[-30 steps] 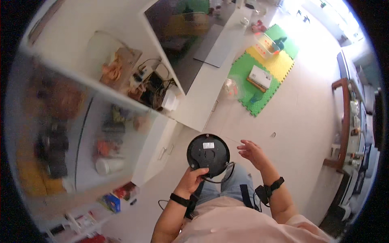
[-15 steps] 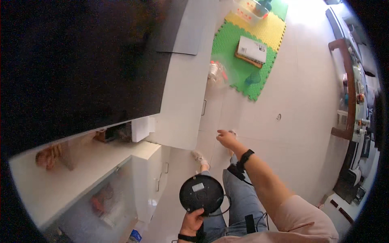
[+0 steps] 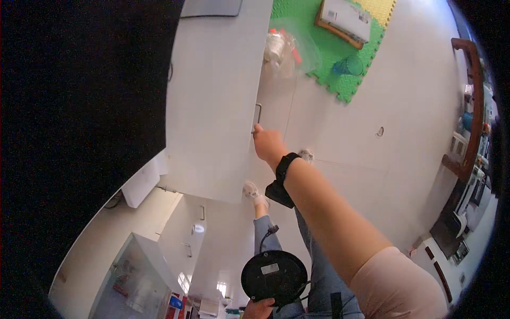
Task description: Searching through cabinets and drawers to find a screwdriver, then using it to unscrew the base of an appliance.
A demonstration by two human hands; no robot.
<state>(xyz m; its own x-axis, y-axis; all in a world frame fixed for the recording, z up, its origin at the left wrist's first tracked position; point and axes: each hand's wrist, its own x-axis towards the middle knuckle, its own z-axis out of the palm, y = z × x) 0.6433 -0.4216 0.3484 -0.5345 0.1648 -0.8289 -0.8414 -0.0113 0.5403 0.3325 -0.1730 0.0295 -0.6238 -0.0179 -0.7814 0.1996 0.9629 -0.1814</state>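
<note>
My left hand (image 3: 260, 308) grips the near rim of a black round disc (image 3: 274, 278) with a pale label on its face. A dark cord with a plug (image 3: 272, 230) sticks up past the disc's far side. Reaching forward, my right hand (image 3: 268, 143) has its fingers curled at the metal handle (image 3: 259, 112) on the side of a white cabinet (image 3: 220, 106). Its fingertips cover the handle's near end. A black band with a small dark device (image 3: 280, 192) sits around my right wrist.
A clear bag of items (image 3: 281, 50) lies beside the cabinet. On the green foam mat (image 3: 313, 58) are a white box (image 3: 345, 21) and a blue-green cup (image 3: 348, 66). At the lower left is a glass-fronted cabinet (image 3: 133, 282); a brown wooden frame (image 3: 475, 106) stands far right.
My right hand has moved forward and left to the cabinet handle. The black disc has shifted down and slightly right, still in my left hand. The view has shifted, too.
</note>
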